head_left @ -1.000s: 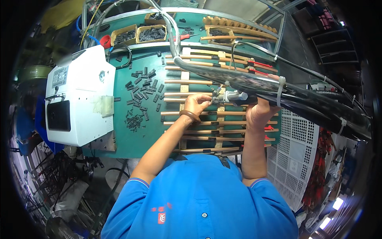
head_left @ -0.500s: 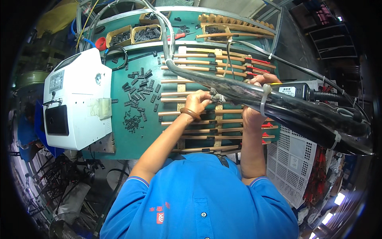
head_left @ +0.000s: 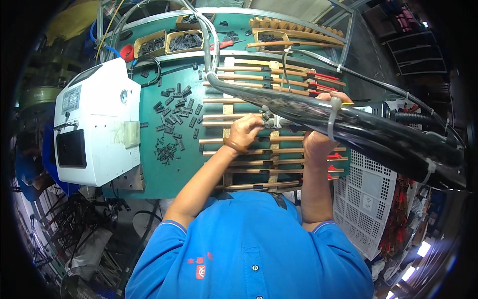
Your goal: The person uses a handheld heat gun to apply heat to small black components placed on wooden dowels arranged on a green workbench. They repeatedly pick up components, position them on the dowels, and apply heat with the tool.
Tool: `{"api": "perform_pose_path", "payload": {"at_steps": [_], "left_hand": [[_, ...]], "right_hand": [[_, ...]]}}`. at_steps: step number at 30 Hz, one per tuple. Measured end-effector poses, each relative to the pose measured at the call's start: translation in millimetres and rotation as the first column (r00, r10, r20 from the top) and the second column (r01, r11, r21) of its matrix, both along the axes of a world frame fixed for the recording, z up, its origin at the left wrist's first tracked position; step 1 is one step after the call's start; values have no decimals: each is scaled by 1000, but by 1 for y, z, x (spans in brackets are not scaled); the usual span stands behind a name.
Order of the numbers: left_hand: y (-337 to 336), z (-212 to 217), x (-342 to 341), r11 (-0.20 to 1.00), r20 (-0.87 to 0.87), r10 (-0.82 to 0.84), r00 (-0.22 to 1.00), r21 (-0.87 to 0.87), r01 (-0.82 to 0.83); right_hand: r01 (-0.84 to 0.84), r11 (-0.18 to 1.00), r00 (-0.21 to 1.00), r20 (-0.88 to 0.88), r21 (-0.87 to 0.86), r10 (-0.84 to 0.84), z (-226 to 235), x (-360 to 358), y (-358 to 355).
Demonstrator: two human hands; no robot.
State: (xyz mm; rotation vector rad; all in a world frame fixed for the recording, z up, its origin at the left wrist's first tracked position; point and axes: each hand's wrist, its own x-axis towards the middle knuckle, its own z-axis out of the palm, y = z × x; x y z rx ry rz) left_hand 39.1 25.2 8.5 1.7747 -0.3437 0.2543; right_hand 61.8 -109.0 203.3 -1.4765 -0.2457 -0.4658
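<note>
Pinching small connector point(head_left: 269, 119) w/ my left hand point(head_left: 247, 130); right hand point(head_left: 318, 137) wrapped round black cable bundle point(head_left: 348, 127), both grips closed, over green surface point(head_left: 164, 172).

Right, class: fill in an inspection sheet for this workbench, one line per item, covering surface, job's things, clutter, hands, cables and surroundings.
Surface: green bench top.
Job's things: thick black cable bundle lying across rows of tan wooden rods.
Clutter: small black parts scattered loose; two trays of black parts at the back.
Hands: left hand pinching a small fitting at the bundle; right hand gripping the bundle.
Cables: white tie round the bundle.
Surroundings: white machine, white perforated crate.
</note>
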Motion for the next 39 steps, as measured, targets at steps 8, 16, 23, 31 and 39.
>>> {"api": "perform_pose_path", "payload": {"at_steps": [8,16,23,31,39], "left_hand": [[10,12,24,995,-127,-35,991,93,47],[-11,-9,72,900,76,183,980,388,-199],[-28,-90,92,953,108,124,986,264,-149],[-35,-116,90,1000,-155,22,988,-11,-24],[-19,-8,76,985,-219,-18,976,164,55]], "right_hand": [[-124,983,988,105,138,110,-3,21,-3],[68,997,985,162,-22,-64,-33,64,-3],[-25,918,988,-132,396,83,-26,64,10],[-31,990,1000,7,141,30,-23,56,15],[3,995,998,59,103,-9,-36,59,13]]}}
